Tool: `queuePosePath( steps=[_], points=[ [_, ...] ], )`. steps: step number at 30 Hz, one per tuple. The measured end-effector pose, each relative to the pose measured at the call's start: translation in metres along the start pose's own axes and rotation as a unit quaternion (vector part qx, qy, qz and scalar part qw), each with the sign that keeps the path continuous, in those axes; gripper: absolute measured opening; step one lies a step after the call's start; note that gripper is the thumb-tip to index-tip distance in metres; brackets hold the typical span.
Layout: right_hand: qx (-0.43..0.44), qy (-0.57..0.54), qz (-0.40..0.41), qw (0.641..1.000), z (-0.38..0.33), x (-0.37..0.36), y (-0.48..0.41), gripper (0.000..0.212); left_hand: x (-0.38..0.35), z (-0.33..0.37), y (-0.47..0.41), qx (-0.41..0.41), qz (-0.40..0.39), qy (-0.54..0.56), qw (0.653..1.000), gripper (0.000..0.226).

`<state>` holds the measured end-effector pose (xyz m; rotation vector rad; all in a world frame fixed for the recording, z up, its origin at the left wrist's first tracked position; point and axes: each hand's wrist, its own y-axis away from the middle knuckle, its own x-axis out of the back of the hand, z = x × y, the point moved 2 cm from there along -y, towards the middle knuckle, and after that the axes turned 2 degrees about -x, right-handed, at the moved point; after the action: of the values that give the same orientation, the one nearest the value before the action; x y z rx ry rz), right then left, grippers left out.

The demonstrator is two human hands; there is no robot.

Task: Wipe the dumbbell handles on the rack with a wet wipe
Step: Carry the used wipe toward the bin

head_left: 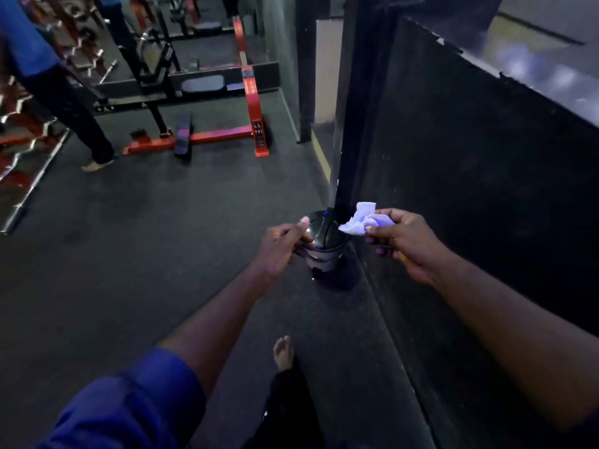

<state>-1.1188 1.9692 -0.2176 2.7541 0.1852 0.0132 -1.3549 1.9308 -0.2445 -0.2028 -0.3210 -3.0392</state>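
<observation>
My right hand (405, 241) pinches a crumpled white wet wipe (363, 220) between thumb and fingers, just right of and above a small black bin (324, 254) that stands on the floor by a dark wall panel. My left hand (282, 247) is at the bin's left side, thumb on the edge of its glossy lid (319, 226) and fingers curled under it. Dumbbells on a rack (19, 124) show at the far left edge, blurred and well away from both hands.
A red and black bench frame (252, 105) stands on the dark rubber floor (146, 222) at the back. A person in a blue shirt (48, 76) stands at the upper left. A black panel (470, 173) fills the right side. My bare foot (283, 351) is below.
</observation>
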Motion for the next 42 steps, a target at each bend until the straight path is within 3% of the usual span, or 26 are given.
queuePosePath(
  steps=[9,14,25,31,42],
  points=[
    [-0.054,-0.011,0.073,0.996,-0.036,-0.031,-0.188,0.028,0.040,0.004,-0.219,0.028,-0.072,0.017,0.997,0.043],
    [-0.061,-0.027,0.083,0.994,-0.053,-0.060,-0.253,0.028,0.052,0.014,-0.293,0.047,-0.097,-0.001,0.994,0.040],
    [-0.095,-0.046,0.078,0.991,-0.056,-0.087,-0.356,0.028,0.082,0.025,-0.381,0.028,-0.109,0.004,0.994,0.032],
    [-0.106,-0.070,0.083,0.988,-0.050,-0.091,-0.405,0.027,0.087,0.016,-0.425,0.065,-0.098,0.013,0.993,0.036],
    [-0.142,-0.074,0.166,0.973,-0.036,-0.052,-0.471,0.022,0.063,-0.004,-0.491,0.116,-0.099,0.033,0.988,0.043]
  ],
)
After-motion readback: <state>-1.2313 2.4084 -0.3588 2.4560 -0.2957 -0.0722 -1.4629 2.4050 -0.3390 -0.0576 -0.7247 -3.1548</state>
